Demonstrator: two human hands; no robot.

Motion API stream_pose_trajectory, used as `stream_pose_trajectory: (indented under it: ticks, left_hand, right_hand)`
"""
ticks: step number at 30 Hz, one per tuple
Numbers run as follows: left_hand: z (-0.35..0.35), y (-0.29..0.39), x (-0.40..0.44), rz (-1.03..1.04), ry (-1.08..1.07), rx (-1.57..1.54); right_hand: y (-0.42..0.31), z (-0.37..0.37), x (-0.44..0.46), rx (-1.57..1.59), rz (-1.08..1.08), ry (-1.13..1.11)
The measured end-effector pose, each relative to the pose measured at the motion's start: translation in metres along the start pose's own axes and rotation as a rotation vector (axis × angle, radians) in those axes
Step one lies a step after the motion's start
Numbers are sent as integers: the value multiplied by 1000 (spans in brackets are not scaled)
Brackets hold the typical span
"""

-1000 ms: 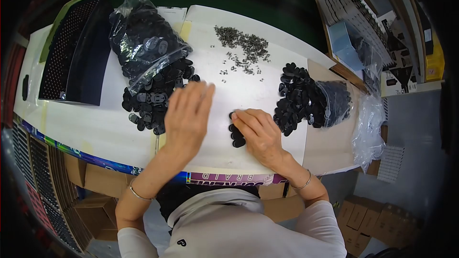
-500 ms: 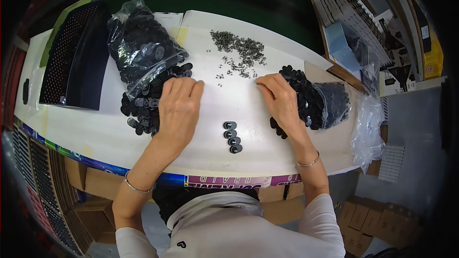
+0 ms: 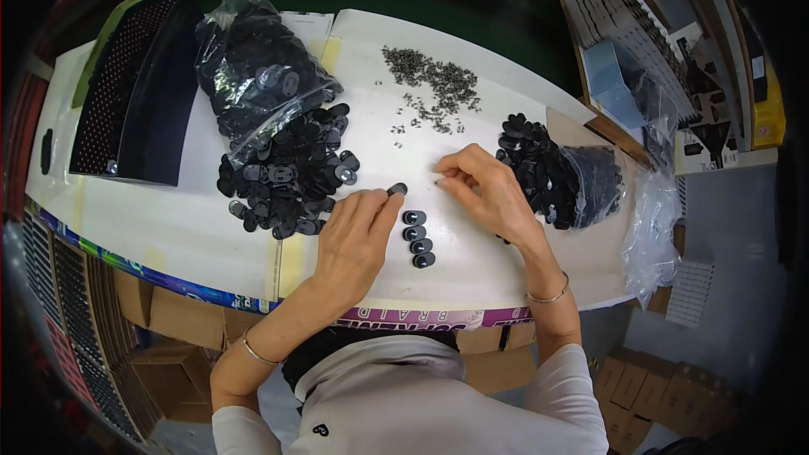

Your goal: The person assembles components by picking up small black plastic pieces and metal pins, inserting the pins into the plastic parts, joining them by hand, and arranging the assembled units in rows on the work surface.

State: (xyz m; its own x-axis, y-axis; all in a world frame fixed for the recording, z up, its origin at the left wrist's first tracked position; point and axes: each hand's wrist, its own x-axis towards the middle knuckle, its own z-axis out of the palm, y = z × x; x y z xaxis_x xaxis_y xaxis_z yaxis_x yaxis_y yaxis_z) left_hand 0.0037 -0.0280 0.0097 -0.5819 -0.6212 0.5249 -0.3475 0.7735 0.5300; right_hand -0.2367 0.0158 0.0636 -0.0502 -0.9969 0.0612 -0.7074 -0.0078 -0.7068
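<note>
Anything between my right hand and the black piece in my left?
Nothing visible: only white tabletop shows between your right hand and the black piece in your left hand. The row of four pieces lies nearer you.

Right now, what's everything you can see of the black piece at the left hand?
The piece is small, dark, rounded at its showing end, and looks like plastic. It pokes out from the left hand, whose fingers hide the rest. It's beyond the row; I can't tell if it touches the table.

The white table (image 3: 358, 76) carries black parts (image 3: 282, 173), metal pieces (image 3: 442, 80), a bag (image 3: 261, 76) and a dark box (image 3: 156, 93).
</note>
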Motion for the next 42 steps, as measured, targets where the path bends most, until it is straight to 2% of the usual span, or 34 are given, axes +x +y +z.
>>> stream_pose_trajectory:
  ticks: [6,9,12,15,21,27,31,35,42]
  left_hand:
    - [3,-1,-7,112,-102,79]
    - [4,-2,-6,134,-116,90]
    - [5,-3,-4,164,-153,83]
    - [6,-4,-5,177,-140,101]
    - [6,-5,-5,174,-148,103]
    - [7,-4,-6,156,-148,91]
    - [7,-5,-7,132,-127,68]
    - [4,-7,-2,108,-122,9]
    - [13,-13,24,142,-124,-9]
  right_hand:
    - [-6,9,-11,-297,-218,32]
    - [-9,8,-11,-287,-213,9]
    - [-10,9,-7,-88,-84,-24]
    - [-12,16,-1,19,-102,-18]
    - [-14,18,8,-152,-233,-52]
    - [-17,28,-1,-360,-373,20]
    - [-7,5,-18,-384,-380,177]
    - [18,-27,-32,-628,-227,343]
    - [39,-37,-27,-589,-232,293]
